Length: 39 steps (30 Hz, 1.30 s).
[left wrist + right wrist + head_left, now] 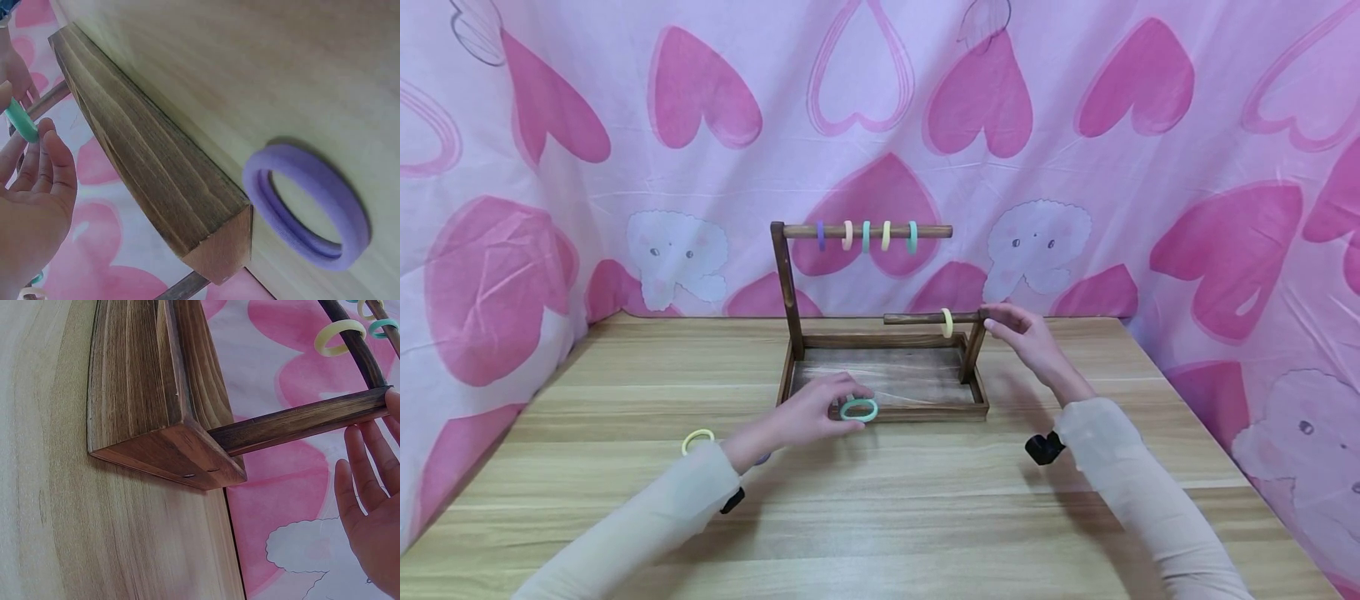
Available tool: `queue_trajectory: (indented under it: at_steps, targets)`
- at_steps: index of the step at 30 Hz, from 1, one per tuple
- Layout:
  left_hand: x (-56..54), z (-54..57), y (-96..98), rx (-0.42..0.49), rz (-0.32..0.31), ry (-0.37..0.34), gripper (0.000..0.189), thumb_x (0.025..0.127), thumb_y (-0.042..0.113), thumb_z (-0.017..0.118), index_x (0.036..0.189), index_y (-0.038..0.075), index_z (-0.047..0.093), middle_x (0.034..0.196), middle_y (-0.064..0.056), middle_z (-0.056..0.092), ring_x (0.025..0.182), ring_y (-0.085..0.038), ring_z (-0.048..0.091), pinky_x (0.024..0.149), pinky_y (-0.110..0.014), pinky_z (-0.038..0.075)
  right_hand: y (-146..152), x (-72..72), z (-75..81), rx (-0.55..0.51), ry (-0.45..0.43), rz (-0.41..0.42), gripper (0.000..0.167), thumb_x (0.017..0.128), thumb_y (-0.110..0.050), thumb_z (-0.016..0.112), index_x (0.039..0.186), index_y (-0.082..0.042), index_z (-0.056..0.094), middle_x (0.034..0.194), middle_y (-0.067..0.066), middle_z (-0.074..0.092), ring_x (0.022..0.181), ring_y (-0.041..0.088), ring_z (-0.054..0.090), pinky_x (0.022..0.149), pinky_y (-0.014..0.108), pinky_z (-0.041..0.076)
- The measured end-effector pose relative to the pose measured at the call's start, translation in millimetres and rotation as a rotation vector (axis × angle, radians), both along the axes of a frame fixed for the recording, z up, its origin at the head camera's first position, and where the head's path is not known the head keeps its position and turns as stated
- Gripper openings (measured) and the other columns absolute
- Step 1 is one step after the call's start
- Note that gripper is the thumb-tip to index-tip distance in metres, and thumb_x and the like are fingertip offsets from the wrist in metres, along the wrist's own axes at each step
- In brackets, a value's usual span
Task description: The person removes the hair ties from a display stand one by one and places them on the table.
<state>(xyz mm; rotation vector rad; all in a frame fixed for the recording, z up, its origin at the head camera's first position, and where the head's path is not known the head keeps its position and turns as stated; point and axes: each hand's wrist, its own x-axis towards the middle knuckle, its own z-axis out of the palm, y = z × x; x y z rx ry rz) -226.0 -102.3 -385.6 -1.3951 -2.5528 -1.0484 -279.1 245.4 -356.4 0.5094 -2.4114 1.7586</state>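
My left hand (812,410) pinches a mint green hair tie (875,409) between thumb and fingers, over the front edge of a dark wooden rack (887,413). With thumb and fingertips, my right hand (1033,346) holds the top of the rack's short right post (306,422). A yellow hair tie (947,323) hangs on the lower bar (913,319), close to that post. Several hair ties in purple, peach, mint and yellow hang along the upper bar (936,232). In the left wrist view, a purple hair tie (350,231) lies on the table beside the rack's base.
A yellow hair tie (697,433) lies on the wooden table (925,517) left of my left wrist, partly covered by the sleeve. The rack's tall left post (787,292) rises behind my left hand. A pink heart-patterned cloth (865,192) hangs behind the table.
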Motion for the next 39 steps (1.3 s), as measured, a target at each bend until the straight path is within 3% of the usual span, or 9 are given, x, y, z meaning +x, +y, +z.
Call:
queue_trajectory:
  at_steps: [9, 21, 39]
  targets:
    - [8.7, -6.2, -1.8, -0.109, -0.033, 0.034, 0.037, 0.077, 0.019, 0.069, 0.111, 0.008, 0.059, 0.097, 0.002, 0.054, 0.079, -0.011, 0.048, 0.066, -0.023, 0.041, 0, -0.3, -0.3, 0.004, 0.003, -0.01, 0.043, 0.086, -0.027, 0.058, 0.12, -0.002, 0.052, 0.116, 0.007, 0.054, 0.102, 0.012, 0.051, 0.081, 0.024, 0.042]
    - [20.7, -13.0, -8.0, -0.216, -0.038, -0.039, 0.037, 0.077, 0.024, 0.068, 0.11, 0.008, 0.06, 0.096, 0.004, 0.051, 0.083, -0.012, 0.05, 0.074, -0.025, 0.041, 0, -0.2, 0.6, 0.003, -0.001, -0.011, 0.043, 0.085, -0.028, 0.059, 0.12, -0.003, 0.053, 0.116, 0.008, 0.054, 0.102, 0.012, 0.051, 0.081, 0.024, 0.042]
    - [25.8, -24.3, -28.8, -0.249, -0.05, -0.021, 0.03, 0.076, 0.02, 0.069, 0.103, 0.011, 0.061, 0.099, 0.005, 0.052, 0.089, -0.008, 0.05, 0.079, -0.025, 0.04, 0, -0.2, -0.1, 0.007, 0.006, -0.003, 0.044, 0.087, -0.026, 0.057, 0.121, 0.0, 0.051, 0.116, 0.008, 0.054, 0.104, 0.012, 0.05, 0.083, 0.023, 0.041]
